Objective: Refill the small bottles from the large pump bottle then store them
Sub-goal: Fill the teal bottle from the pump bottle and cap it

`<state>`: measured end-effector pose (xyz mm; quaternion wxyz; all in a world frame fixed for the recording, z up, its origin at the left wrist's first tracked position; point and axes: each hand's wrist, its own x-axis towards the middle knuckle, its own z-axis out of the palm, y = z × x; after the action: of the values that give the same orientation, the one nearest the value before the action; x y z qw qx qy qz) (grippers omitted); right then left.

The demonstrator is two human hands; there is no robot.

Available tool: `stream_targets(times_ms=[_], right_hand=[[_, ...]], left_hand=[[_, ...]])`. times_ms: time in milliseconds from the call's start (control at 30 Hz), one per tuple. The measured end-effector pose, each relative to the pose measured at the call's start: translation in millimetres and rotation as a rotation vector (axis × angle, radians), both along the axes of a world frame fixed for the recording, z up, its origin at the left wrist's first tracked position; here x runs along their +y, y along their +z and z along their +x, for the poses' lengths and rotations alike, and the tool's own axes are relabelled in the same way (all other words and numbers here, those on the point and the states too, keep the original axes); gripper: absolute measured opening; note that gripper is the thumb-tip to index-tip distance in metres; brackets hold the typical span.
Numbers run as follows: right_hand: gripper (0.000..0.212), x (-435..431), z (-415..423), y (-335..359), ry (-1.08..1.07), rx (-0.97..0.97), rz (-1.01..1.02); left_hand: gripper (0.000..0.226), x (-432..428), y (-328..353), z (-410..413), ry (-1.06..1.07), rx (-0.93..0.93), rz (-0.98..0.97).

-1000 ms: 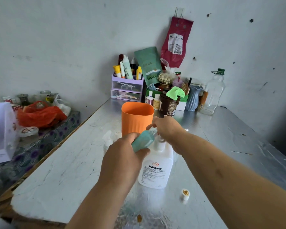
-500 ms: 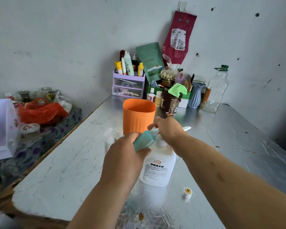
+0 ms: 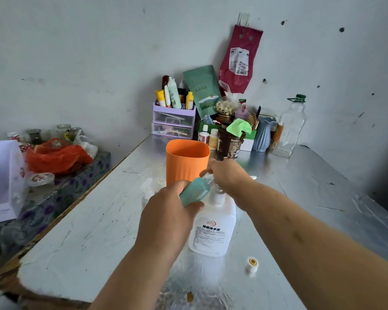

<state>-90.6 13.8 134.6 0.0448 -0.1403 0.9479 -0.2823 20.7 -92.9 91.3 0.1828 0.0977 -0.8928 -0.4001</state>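
Note:
My left hand (image 3: 166, 211) grips a small teal bottle (image 3: 195, 191), tilted with its open neck up against the pump nozzle. My right hand (image 3: 229, 177) presses down on the pump head of the large white pump bottle (image 3: 213, 229), which stands upright on the metal table (image 3: 87, 231). The pump head itself is hidden under my right hand. A small white cap (image 3: 252, 264) lies on the table to the right of the pump bottle. Other small clear bottles (image 3: 148, 189) stand partly hidden behind my left hand.
An orange cup (image 3: 186, 162) stands just behind my hands. At the back wall are a purple drawer organiser (image 3: 174, 121) with tubes, jars, a blue vase (image 3: 263, 135) and a clear plastic bottle (image 3: 290, 128). A red bag (image 3: 54, 157) lies on the low side table at left.
My hands and both bottles keep the same pose; the view has shifted slightly. The teal bottle's neck sits a little closer under my right hand.

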Motion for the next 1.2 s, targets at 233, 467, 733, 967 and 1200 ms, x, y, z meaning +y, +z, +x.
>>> stream_targets(times_ms=[233, 467, 733, 967, 1200], right_hand=[[0.037, -0.9, -3.3, -7.1, -0.01, 0.024, -0.055], [0.037, -0.8, -5.1, -16.7, -0.001, 0.023, -0.056], [0.041, -1.6, 3.4, -2.9, -0.028, -0.062, -0.158], [0.038, -0.7, 1.3, -0.1, -0.032, -0.042, -0.134], [0.036, -0.7, -2.1, -7.8, -0.026, -0.007, -0.113]], left_hand=[[0.04, 0.7, -4.8, -2.5, -0.006, 0.012, 0.052], [0.041, -0.1, -9.9, -3.8, 0.004, 0.007, 0.039], [0.042, 1.0, -3.7, 0.4, -0.001, -0.003, 0.022], [0.037, 1.7, -1.0, 0.1, -0.004, 0.007, 0.037], [0.036, 0.1, -5.1, -2.1, -0.013, 0.023, 0.055]])
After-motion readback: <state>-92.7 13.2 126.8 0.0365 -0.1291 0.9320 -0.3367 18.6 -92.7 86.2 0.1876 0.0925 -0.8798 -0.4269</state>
